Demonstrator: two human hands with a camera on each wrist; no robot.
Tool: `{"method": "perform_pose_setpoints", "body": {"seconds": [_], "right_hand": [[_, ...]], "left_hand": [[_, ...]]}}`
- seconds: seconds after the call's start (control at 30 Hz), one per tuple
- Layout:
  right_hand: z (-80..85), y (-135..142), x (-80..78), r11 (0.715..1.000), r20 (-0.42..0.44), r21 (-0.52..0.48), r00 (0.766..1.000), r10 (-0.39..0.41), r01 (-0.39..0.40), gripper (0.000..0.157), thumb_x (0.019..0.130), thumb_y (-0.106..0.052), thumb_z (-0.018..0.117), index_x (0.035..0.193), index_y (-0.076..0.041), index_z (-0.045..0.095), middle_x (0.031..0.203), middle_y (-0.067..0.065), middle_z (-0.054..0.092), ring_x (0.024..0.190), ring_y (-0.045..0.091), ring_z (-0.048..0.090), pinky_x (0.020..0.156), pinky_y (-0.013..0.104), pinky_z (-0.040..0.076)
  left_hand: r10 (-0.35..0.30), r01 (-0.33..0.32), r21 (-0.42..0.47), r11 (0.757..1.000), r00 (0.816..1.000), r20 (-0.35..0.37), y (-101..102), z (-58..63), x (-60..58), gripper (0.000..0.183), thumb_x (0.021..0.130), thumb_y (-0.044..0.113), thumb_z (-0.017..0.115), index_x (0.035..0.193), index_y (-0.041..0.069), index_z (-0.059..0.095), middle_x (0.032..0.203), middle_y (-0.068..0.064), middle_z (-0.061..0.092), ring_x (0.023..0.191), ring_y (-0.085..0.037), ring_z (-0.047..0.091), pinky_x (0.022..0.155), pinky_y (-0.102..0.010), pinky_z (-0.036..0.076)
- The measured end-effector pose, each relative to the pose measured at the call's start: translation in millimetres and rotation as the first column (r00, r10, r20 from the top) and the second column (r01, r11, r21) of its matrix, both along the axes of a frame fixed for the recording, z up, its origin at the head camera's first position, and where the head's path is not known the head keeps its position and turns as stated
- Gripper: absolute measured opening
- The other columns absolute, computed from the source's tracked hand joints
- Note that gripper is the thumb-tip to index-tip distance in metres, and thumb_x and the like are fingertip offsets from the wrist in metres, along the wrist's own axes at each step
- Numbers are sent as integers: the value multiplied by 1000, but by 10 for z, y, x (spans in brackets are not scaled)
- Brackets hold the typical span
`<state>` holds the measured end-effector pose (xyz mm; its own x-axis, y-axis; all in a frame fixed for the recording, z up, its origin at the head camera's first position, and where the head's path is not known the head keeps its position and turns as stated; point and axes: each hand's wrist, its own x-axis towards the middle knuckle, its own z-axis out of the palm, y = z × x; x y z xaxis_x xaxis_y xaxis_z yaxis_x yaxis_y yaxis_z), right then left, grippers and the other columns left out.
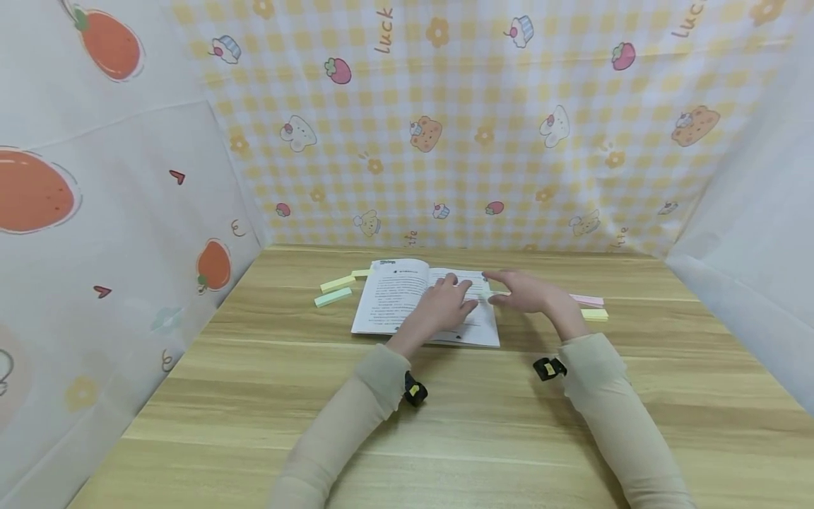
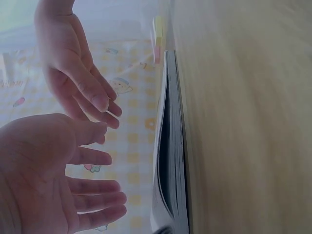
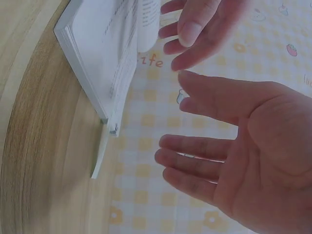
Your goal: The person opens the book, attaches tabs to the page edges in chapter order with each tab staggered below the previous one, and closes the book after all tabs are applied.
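An open book point(image 1: 389, 307) with printed pages lies on the wooden table in the head view. Over its right-hand page hovers my left hand point(image 1: 445, 305), fingers spread and holding nothing. My right hand point(image 1: 524, 291) is beside that page's outer edge. A pale green sticky strip point(image 3: 100, 156) sticks out past the page edge in the right wrist view. Nothing shows between the extended fingers of my right hand point(image 3: 263, 141) there, and the strip stands apart from them. From the left wrist view, the book point(image 2: 176, 146) appears edge-on, its upper pages slightly raised.
Left of the book lie a yellow sticky-note pad point(image 1: 335, 284) and a green one point(image 1: 333, 297). A pink pad point(image 1: 586, 300) and another yellow pad point(image 1: 594, 314) lie beyond my right hand. A checked curtain point(image 1: 483, 170) hangs behind the table point(image 1: 470, 438).
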<state>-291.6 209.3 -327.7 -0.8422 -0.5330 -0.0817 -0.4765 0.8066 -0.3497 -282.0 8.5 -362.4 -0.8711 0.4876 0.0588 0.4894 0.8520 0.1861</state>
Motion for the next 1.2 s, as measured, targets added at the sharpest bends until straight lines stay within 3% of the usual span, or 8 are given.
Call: {"method": "perform_pose_setpoints", "body": {"seconds": [0.23,0.77,0.97,1.2], "right_hand": [[-11,-6,18,1000,-31,-10,1000,-3,3,59,101,-22,62,150,4,42,150,32,40,140,50,36,113,63,29],[6,-24,120,1000,-87,-21,996,-2,0,57,101,-24,62,148,3,45,148,34,41,136,51,39,110,64,33],[-51,-12,160,999,-107,18,994,30,-28,57,100,-26,64,148,1,47,143,34,45,130,50,47,106,63,39],[-160,-4,208,999,-65,36,997,37,-35,60,100,-29,64,149,0,45,145,34,43,129,50,48,105,63,40]], "left_hand": [[15,-15,5,1000,1000,-23,-102,-41,-20,52,107,41,46,152,13,45,144,-16,48,128,-30,52,101,-45,49],[28,-28,11,1000,999,-18,-343,5,42,53,108,41,45,152,12,44,146,-18,45,131,-32,48,104,-48,46],[22,-22,18,1000,999,-26,-433,0,68,52,107,39,48,150,10,46,146,-20,46,133,-33,47,104,-49,46],[31,-31,2,1000,999,-9,-543,-38,87,54,107,41,46,152,10,44,149,-22,43,136,-34,44,106,-51,43]]}}
